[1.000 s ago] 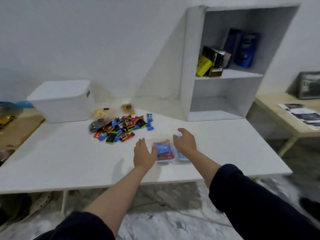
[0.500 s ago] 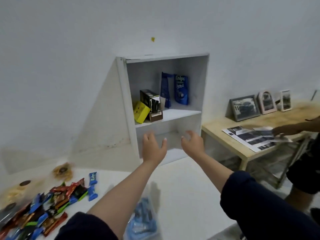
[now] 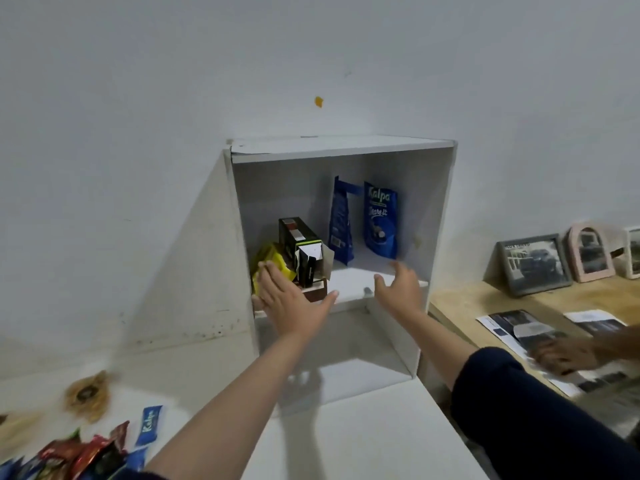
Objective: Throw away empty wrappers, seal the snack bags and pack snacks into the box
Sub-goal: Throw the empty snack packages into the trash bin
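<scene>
Both hands reach toward the white open-front shelf unit (image 3: pixel 341 216) standing on the white bench (image 3: pixel 363 445). The left hand (image 3: pixel 291 303) has released, straight fingers spread before the yellow snack packet (image 3: pixel 268 268) and black carton (image 3: pixel 299 249). The right hand (image 3: pixel 401 289) is relaxed, holding nothing, below two blue snack pouches (image 3: pixel 379 220). Loose wrapped snacks (image 3: pixel 86 452) lie at the bench's left.

Dark navy sleeves (image 3: pixel 512 403) pushed up, forearms bare, hands (image 3: pixel 291 299) ungloved.
</scene>
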A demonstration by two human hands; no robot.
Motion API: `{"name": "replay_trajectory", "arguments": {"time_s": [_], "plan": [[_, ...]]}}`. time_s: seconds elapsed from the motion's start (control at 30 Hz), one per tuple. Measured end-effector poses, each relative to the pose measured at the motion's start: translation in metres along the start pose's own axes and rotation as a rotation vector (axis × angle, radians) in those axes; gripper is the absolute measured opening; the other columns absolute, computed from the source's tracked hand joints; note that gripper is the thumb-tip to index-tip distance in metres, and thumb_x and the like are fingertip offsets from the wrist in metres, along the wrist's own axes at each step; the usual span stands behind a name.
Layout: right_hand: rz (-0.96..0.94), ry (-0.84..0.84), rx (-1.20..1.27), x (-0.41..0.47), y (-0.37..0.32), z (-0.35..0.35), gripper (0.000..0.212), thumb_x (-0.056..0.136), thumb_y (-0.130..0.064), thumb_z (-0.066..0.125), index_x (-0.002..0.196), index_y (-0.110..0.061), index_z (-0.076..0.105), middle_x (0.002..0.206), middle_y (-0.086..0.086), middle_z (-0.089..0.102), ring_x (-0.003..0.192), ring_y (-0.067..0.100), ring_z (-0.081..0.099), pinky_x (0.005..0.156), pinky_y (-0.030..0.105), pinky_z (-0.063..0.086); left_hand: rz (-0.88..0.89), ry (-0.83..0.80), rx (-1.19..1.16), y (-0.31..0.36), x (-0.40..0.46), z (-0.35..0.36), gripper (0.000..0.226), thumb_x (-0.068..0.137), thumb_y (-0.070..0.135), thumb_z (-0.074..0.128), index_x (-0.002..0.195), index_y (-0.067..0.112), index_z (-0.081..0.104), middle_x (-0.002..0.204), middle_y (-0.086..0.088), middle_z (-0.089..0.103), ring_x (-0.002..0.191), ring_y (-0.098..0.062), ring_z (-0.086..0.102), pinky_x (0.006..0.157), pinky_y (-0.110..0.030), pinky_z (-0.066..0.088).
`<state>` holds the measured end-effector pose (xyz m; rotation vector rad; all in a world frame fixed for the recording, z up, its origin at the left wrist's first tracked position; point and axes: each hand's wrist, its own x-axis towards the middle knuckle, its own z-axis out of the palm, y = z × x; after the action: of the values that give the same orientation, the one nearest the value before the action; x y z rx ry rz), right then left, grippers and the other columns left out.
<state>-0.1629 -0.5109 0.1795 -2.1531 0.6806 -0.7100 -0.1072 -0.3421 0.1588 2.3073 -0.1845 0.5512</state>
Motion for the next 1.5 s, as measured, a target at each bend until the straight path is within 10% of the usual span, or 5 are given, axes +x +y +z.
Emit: {"name": "replay_trajectory", "arguments": {"time_s": [0.47, 0.67, 1.07, 1.27, 1.5], "plan": [[-0.069, -0.058, -0.037, 0.135, 0.008, 0.032, 0.08, 0.071, -0.064, 0.059, 0.131, -0.02, 0.03, 0.125, 0.02, 0.052, 0.112, 0.04, 0.053, 0.087, 0.048, 0.05, -0.159, 0.17, 0.146, 0.001, 0.028, 0.045, 0.109, 0.051, 0.072, 0.073, 0.143, 0.036, 0.025, 0.148, -0.017, 0.023, 0.136, -0.038, 0.023, 0.107, -0.064, 0.023], [-0.121, 0.02, -0.09, 0.156, 0.002, 0.052, 0.092, 0.065, -0.066, 0.065, 0.139, -0.033, 0.023, 0.153, 0.022, 0.002, 0.14, 0.044, 0.006, 0.111, 0.058, 0.021, -0.17, 0.244, 0.158, 0.002, 0.027, 0.05, 0.102, 0.054, 0.064, 0.076, 0.141, 0.036, 0.032, 0.15, -0.023, 0.014, 0.137, -0.041, 0.019, 0.106, -0.06, 0.027], [-0.182, 0.067, 0.003, 0.156, -0.012, 0.076, 0.113, 0.049, -0.091, 0.051, 0.143, -0.031, 0.032, 0.157, 0.021, -0.005, 0.144, 0.041, -0.004, 0.113, 0.062, 0.001, -0.289, 0.288, 0.21, 0.02, 0.032, 0.06, 0.107, 0.045, 0.076, 0.072, 0.134, 0.025, 0.041, 0.151, -0.021, 0.012, 0.137, -0.042, 0.018, 0.106, -0.064, 0.022], [-0.167, 0.06, 0.022, 0.15, -0.025, 0.09, 0.091, 0.057, -0.078, 0.065, 0.132, -0.029, 0.048, 0.156, 0.021, -0.013, 0.143, 0.041, -0.009, 0.114, 0.059, -0.002, -0.287, 0.322, 0.224, 0.018, 0.036, 0.064, 0.084, 0.052, 0.062, 0.077, 0.123, 0.026, 0.052, 0.143, -0.021, 0.03, 0.131, -0.04, 0.029, 0.099, -0.059, 0.031], [-0.119, 0.061, -0.061, 0.156, -0.031, 0.09, 0.039, 0.09, -0.028, 0.055, 0.124, -0.008, 0.056, 0.147, 0.021, 0.029, 0.129, 0.042, 0.03, 0.111, 0.05, 0.021, -0.266, 0.326, 0.217, 0.017, 0.039, 0.061, 0.074, 0.054, 0.06, 0.075, 0.118, 0.029, 0.055, 0.132, -0.016, 0.039, 0.121, -0.036, 0.034, 0.091, -0.051, 0.042]]}}
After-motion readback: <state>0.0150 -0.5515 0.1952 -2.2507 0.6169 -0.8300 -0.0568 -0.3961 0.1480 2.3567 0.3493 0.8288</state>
